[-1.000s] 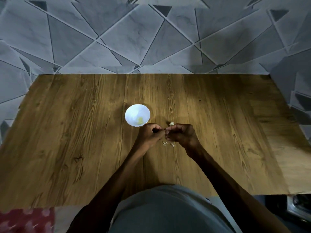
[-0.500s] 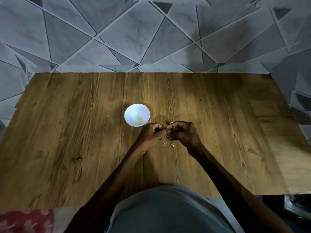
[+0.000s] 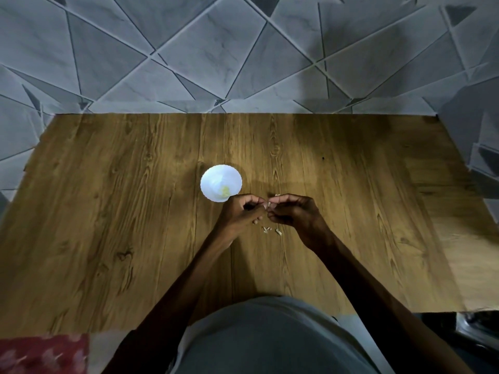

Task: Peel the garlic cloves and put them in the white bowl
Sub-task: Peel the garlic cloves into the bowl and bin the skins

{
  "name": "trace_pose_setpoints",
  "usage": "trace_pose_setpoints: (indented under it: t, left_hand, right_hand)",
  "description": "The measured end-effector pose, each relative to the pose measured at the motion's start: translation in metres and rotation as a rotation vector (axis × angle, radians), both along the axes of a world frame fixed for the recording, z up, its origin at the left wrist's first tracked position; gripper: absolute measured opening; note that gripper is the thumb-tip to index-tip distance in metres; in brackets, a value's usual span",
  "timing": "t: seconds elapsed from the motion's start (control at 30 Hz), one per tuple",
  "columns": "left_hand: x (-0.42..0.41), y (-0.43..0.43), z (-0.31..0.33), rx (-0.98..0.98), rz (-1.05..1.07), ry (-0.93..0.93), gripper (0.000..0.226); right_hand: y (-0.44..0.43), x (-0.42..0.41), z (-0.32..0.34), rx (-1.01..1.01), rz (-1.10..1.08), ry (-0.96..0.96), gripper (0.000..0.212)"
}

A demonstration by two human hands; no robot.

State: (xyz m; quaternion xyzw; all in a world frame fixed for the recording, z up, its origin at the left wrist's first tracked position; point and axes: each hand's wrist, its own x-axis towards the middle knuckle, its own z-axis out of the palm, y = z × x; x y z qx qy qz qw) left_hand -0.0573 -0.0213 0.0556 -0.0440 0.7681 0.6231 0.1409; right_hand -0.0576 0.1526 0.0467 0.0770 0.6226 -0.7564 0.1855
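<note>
The white bowl (image 3: 216,179) stands near the middle of the wooden table (image 3: 121,211), with a yellowish peeled clove (image 3: 225,190) inside. Just right of the bowl my left hand (image 3: 241,215) and my right hand (image 3: 294,213) meet fingertip to fingertip. Both pinch a small pale garlic clove (image 3: 268,205) between them; most of it is hidden by the fingers. Bits of garlic skin (image 3: 271,230) lie on the wood below the hands, and one more scrap (image 3: 277,195) shows just beyond the right fingers.
A grey tiled wall (image 3: 243,55) rises behind the table's far edge. A red patterned cloth (image 3: 40,352) lies at the near left corner, and a dark object (image 3: 475,330) sits past the near right edge. My grey-clad lap (image 3: 270,338) fills the bottom centre.
Both hands stay together on the clove, with only small finger movements. The view has shifted slightly.
</note>
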Motion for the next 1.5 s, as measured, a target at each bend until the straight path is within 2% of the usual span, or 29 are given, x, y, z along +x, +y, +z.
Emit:
trace_pose_setpoints:
  t: [0.27,0.53,0.73,0.93,1.17,1.4,1.5]
  left_hand:
    - [-0.005,0.003,0.000,-0.268,-0.062,0.158,0.009]
    - [0.002,0.010,-0.004,-0.259,-0.091,0.204,0.005]
    - [0.005,0.003,-0.003,-0.099,-0.047,0.178,0.005]
    - [0.004,0.003,0.002,-0.259,-0.082,0.340,0.008]
    - [0.002,0.007,0.003,-0.512,-0.137,0.530,0.005]
    - [0.001,0.009,-0.003,-0.528,-0.145,0.565,0.007]
    - [0.001,0.009,-0.007,-0.469,-0.131,0.508,0.008]
  right_hand:
    - [-0.001,-0.001,0.005,0.050,-0.006,0.075,0.017]
    - [0.000,-0.002,0.009,0.063,-0.022,-0.018,0.018]
    - [0.001,-0.002,0.013,0.015,-0.025,-0.081,0.015]
    - [0.004,0.000,0.014,0.025,0.021,-0.072,0.012]
    - [0.011,0.000,0.016,0.084,0.068,0.079,0.021]
    - [0.014,-0.003,0.018,0.099,0.105,0.126,0.022]
    - [0.015,-0.004,0.017,0.107,0.130,0.127,0.022]
